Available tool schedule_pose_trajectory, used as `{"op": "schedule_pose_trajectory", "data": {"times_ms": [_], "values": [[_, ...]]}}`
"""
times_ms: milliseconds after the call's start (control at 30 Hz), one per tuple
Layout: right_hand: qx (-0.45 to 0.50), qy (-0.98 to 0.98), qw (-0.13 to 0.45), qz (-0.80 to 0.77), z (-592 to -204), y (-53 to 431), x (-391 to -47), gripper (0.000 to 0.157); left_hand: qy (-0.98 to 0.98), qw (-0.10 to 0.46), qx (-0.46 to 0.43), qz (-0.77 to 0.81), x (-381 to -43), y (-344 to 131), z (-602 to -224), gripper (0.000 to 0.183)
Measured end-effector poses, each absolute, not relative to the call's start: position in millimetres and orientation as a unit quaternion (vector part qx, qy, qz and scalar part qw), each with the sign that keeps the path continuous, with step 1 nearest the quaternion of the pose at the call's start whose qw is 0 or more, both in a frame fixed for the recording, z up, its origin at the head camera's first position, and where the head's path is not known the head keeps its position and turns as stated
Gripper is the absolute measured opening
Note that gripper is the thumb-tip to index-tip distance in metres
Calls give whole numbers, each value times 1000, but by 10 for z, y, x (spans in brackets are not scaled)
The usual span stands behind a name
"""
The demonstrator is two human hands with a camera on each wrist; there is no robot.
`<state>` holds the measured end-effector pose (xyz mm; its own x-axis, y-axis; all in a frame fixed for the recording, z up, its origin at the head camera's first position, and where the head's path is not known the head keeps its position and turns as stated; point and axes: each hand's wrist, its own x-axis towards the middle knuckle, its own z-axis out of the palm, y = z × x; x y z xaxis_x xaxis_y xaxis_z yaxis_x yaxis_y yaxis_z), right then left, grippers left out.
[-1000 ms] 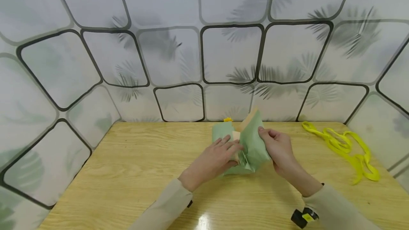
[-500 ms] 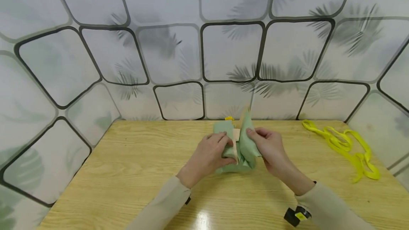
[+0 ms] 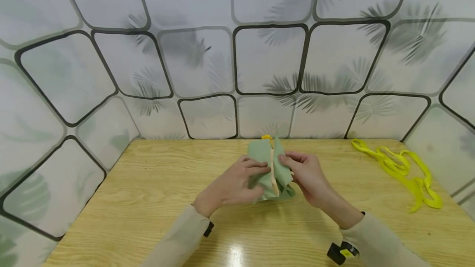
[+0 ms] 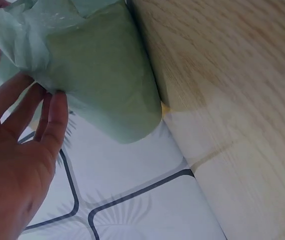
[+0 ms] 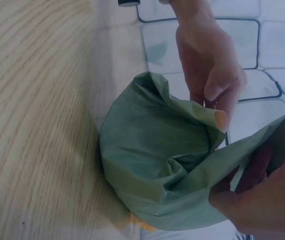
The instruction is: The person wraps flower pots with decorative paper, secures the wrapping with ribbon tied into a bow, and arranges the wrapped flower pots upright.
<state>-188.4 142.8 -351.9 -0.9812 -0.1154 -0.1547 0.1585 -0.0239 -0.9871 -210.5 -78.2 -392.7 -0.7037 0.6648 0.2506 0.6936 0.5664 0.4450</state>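
Note:
A bundle of green wrapping paper (image 3: 259, 151) stands on the wooden table in the head view, its pale peach inner side showing along a folded edge. My left hand (image 3: 235, 181) lies against the bundle's left side, fingers extended. In the left wrist view the fingertips (image 4: 58, 100) touch the paper. On the other side, my right hand (image 3: 306, 173) pinches a raised flap between thumb and fingers. The right wrist view shows the paper (image 5: 152, 145) gathered in creases around a rounded end; whatever lies inside is hidden.
Loose yellow ribbon (image 3: 398, 166) lies in loops on the right of the table (image 3: 167, 176). A small orange-yellow thing (image 3: 266, 137) shows behind the bundle. A patterned backdrop (image 3: 208, 65) rises at the table's back edge.
My right hand has brought the raised flap leftward and down, narrowing the gap in the paper. My left hand has shifted slightly left and its fingers have loosened from the left-hand fold.

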Motion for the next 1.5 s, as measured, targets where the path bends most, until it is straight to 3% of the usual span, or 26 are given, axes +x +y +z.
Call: {"op": "schedule_pose_trajectory", "data": {"times_ms": [400, 867, 967, 1100, 1200, 1333, 1400, 1500], "values": [[-22, 705, 99, -702, -3576, 1356, -1869, 44, -871, 11, -369, -325, -2159, -796, -3944, 25], [-44, 743, 103, -660, -3625, 1316, -1859, 43, -822, 52, -406, -395, -2262, -865, -4051, 24], [-52, 741, 102, -662, -3648, 1314, -1854, 41, -823, 27, -397, -406, -2270, -879, -4050, 22], [-57, 740, 103, -662, -3666, 1313, -1851, 37, -815, -46, -357, -455, -2283, -943, -4024, 11], [-52, 748, 101, -654, -3684, 1314, -1855, 35, -784, -104, -323, -519, -2295, -973, -3986, 30], [-41, 765, 103, -634, -3709, 1315, -1847, 33, -754, -137, -272, -581, -2315, -940, -3941, 61], [-39, 769, 107, -629, -3717, 1310, -1837, 32, -763, -134, -243, -584, -2320, -915, -3926, 66], [-46, 774, 101, -623, -3729, 1301, -1826, 30, -791, -123, -206, -562, -2319, -872, -3891, 60]]}}
